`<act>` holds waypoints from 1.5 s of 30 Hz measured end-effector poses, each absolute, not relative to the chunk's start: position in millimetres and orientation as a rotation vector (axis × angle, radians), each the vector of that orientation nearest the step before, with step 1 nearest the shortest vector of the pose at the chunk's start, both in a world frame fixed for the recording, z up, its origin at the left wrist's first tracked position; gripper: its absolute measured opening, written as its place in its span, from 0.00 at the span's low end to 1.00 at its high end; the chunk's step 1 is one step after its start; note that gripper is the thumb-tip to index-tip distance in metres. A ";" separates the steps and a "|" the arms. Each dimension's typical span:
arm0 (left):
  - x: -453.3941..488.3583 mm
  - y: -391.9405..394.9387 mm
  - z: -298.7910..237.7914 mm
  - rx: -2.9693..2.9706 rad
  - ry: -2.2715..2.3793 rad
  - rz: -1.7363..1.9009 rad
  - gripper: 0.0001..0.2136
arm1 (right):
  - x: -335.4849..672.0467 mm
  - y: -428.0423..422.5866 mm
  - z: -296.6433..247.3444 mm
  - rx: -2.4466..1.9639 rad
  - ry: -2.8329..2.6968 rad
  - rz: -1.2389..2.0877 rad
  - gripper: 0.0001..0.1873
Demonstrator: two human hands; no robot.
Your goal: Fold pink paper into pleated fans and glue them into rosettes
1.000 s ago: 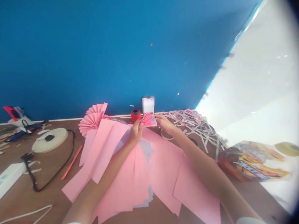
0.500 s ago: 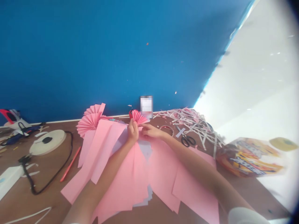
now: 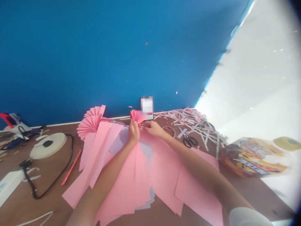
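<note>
A pleated pink paper fan [image 3: 136,115] stands up from my left hand [image 3: 134,131], whose fingers are closed around its gathered lower end. Just to the right, my right hand [image 3: 152,128] is bent in a pinch close to the fan's base; whatever its fingertips hold is too small to make out. Beneath both forearms, pink paper sheets [image 3: 164,169] lie spread and overlapping, with lilac sheets [image 3: 146,150] showing between them. Folded pink paper rosettes [image 3: 90,124] rest to the left of my left hand.
Black-handled scissors [image 3: 190,141] and a tape roll [image 3: 169,131] lie right of my hands, before a heap of paper strips [image 3: 188,116]. A phone [image 3: 147,108] leans on the blue wall. Leftward are a red pen [image 3: 71,167], a black cable [image 3: 70,163] and a white disc [image 3: 48,146]. A snack bag [image 3: 254,157] sits right.
The fan has turned more upright and narrowed in my left hand. My right hand has drawn slightly away from it, its extended finger now curled in.
</note>
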State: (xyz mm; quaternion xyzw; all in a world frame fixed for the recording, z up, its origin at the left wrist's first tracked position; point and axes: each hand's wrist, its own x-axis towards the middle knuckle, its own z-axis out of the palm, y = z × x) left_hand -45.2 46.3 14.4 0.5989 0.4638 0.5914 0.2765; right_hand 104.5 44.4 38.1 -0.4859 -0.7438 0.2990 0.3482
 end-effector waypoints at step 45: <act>-46.3 45.2 24.6 1.702 1.368 1.489 0.19 | 106.0 21.2 80.2 -0.886 -2.110 0.922 0.12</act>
